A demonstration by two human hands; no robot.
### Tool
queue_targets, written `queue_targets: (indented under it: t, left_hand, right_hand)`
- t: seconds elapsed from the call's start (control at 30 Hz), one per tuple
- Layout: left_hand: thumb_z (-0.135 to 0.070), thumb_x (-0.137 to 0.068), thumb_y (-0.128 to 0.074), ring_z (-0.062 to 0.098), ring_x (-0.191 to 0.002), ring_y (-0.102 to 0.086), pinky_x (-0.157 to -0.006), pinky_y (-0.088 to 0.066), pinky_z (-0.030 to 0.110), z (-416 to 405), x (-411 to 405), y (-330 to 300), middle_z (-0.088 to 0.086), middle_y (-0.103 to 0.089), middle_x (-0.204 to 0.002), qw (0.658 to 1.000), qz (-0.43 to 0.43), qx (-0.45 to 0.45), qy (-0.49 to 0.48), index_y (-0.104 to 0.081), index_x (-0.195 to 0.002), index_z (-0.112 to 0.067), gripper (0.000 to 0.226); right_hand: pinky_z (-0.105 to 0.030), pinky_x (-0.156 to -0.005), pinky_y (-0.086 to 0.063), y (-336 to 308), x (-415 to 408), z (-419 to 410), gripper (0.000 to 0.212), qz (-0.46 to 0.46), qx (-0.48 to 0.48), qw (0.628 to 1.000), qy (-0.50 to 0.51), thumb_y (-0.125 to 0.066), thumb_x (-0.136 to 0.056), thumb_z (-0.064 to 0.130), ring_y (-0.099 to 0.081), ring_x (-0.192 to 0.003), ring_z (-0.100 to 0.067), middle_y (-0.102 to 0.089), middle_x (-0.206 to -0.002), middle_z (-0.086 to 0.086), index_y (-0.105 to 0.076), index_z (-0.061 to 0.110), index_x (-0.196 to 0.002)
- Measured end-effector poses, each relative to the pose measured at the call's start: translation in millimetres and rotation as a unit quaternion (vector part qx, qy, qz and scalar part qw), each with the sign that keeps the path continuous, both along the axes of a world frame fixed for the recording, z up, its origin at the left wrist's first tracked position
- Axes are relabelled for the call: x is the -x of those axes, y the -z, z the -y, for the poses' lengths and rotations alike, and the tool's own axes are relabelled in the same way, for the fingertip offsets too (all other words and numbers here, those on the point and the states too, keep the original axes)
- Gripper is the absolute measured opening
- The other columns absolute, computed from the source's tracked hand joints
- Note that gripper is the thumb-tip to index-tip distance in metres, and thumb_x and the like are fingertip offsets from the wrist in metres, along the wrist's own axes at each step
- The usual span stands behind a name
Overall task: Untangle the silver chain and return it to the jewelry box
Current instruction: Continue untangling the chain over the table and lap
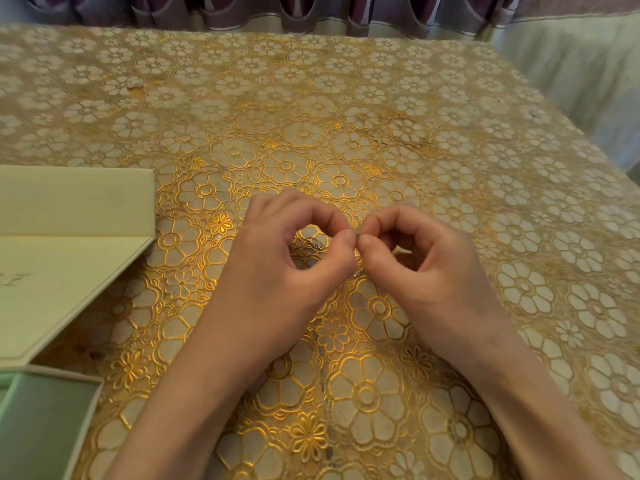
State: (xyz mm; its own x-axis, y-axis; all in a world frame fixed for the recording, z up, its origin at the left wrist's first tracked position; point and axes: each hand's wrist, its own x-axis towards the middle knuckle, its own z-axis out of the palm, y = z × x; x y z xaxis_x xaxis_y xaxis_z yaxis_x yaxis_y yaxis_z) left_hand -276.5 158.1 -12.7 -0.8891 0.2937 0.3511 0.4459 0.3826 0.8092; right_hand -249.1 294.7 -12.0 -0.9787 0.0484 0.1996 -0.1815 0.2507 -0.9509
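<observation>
Here, both hands meet over the middle of a table covered in a gold floral tablecloth (pixel 346 98). The left hand (pixel 287 258) is curled into a ring, thumb and forefinger pinched together at their tips, and the right hand (pixel 419 258) mirrors it, its thumb and forefinger pinched so that the two pinches touch one another. Between those fingertips sits a very fine piece of the silver chain (pixel 316 244); a small glinting bunch of it shows through the loop of the left hand, just above the cloth, and another tiny glint hangs below the place where the thumbs meet. How much of the chain is tangled cannot be told, since it is thin and partly hidden by the fingers. The other fingers of both hands are folded loosely inward, and both forearms run down to the near edge of the picture.

Well to the left of the hands lies the jewelry box (pixel 45 427), pale green, with its open tray at the near left corner of the cloth and its cream lid (pixel 69 258) lying flat beyond it, some faint lettering on the lid cut off by the picture's edge. The chain is apart from the box, held over the cloth. Behind the table's far edge hang purple patterned curtains (pixel 242 8).
</observation>
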Motion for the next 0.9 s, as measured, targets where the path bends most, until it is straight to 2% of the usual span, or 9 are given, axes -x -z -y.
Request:
queue_targets:
  t: [0.5, 0.8, 0.9]
  left_hand:
    - [-0.044, -0.071, -0.05, -0.006, -0.079, -0.042, -0.072, -0.03, 0.008, 0.1, -1.0, -1.1, -0.021, -0.057, -0.084, 1.0, 0.011, -0.006, 0.001, -0.054, -0.07, -0.036, 0.009]
    - [-0.041, -0.072, -0.05, -0.004, -0.081, -0.043, -0.073, -0.031, 0.009, -1.8, -1.5, -1.4, -0.019, -0.056, -0.078, 1.0, -0.006, -0.005, -0.013, -0.053, -0.071, -0.034, 0.007]
    - [-0.04, -0.072, -0.051, -0.002, -0.075, -0.044, -0.066, -0.031, 0.01, 0.0, -2.0, -3.9, -0.02, -0.057, -0.079, 0.999, 0.009, -0.035, -0.009, -0.054, -0.069, -0.033, 0.009]
  right_hand:
    - [-0.016, -0.055, -0.039, -1.7, -0.3, 0.0, 0.008, -0.003, 0.006, 1.0, 0.003, -0.057, -0.074, 0.02, -0.045, -0.059, -0.005, -0.05, -0.067, 0.009, -0.056, 0.024, -0.067]
    - [-0.013, -0.054, -0.035, -1.6, -0.5, 0.2, 0.008, 0.001, 0.004, 1.0, 0.006, -0.058, -0.073, 0.02, -0.043, -0.056, -0.002, -0.049, -0.062, 0.012, -0.056, 0.021, -0.065]
    - [-0.01, -0.053, -0.035, -2.1, -0.2, -0.8, 0.01, -0.004, 0.021, 1.0, 0.015, -0.057, -0.075, 0.019, -0.044, -0.055, 0.0, -0.05, -0.061, 0.014, -0.056, 0.022, -0.065]
